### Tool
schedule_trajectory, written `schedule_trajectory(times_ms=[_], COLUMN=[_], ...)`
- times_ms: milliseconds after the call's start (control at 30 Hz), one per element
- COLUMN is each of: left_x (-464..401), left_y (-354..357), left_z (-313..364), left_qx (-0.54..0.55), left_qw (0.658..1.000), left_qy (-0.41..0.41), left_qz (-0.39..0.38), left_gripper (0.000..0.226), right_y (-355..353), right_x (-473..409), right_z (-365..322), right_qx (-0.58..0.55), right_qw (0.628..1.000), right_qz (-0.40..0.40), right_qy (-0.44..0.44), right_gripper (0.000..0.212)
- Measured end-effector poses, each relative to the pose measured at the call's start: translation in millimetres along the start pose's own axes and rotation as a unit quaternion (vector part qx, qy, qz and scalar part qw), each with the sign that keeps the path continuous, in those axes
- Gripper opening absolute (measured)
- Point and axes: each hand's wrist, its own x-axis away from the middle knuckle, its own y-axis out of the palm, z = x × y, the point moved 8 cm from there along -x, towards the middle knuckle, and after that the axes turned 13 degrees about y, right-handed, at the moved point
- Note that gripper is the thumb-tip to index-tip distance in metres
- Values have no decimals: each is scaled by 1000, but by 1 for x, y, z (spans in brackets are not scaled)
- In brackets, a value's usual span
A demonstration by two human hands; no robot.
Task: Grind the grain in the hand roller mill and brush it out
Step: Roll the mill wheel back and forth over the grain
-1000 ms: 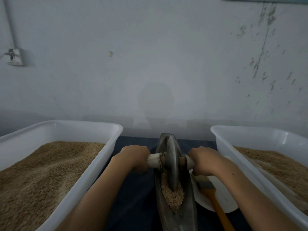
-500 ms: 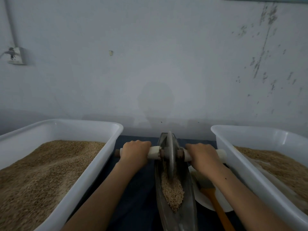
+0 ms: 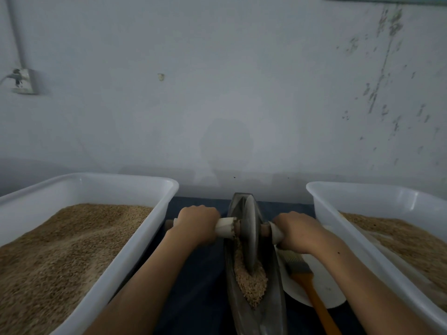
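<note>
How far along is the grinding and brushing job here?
Done: grain is loaded in the mill trough. In hand: left hand and right hand grip the wheel axle, grinding. Left: brushing out; the brush lies untouched on the plate.

Two tubs [image 3: 154, 213] [image 3: 343, 204], one mill [image 3: 249, 238], one brush [image 3: 307, 281], one plate [image 3: 326, 288]
</note>
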Motion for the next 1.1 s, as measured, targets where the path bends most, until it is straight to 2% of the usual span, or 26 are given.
schedule_trajectory(times_ms=[100,200,267,400,600,700,833,933,1033,1100], left_x=[0,4,4,2,2,3,2,3,5,5], left_y=[-4,-5,-4,-4,6,6,0,-3,-6,-6], left_z=[-2,-4,-4,-4,-2,-2,-1,-2,-2,-2], left_qx=[-11,-8,-6,-17,28,36,10,1,-10,-12], left_qw=[998,995,993,996,999,998,1000,999,995,994], left_qy=[-14,-38,-39,-20,10,7,1,-16,-36,-39], left_qz=[53,97,113,87,-44,-50,-6,41,90,103], left_gripper=[29,26,25,27,40,41,35,31,26,25], right_y=[-5,-11,-13,-10,-1,1,-5,-8,-13,-14], right_x=[-1,1,3,1,2,3,2,0,2,4], right_z=[-2,-5,-4,-3,0,2,0,-3,-4,-4], right_qx=[2,15,-2,-6,23,23,0,1,2,-9], right_qw=[998,985,981,991,1000,999,1000,996,982,977], right_qz=[69,170,195,133,-8,-34,28,89,186,211], right_qy=[8,12,9,6,4,9,3,11,13,10], right_gripper=[9,15,14,11,20,19,9,14,14,14])
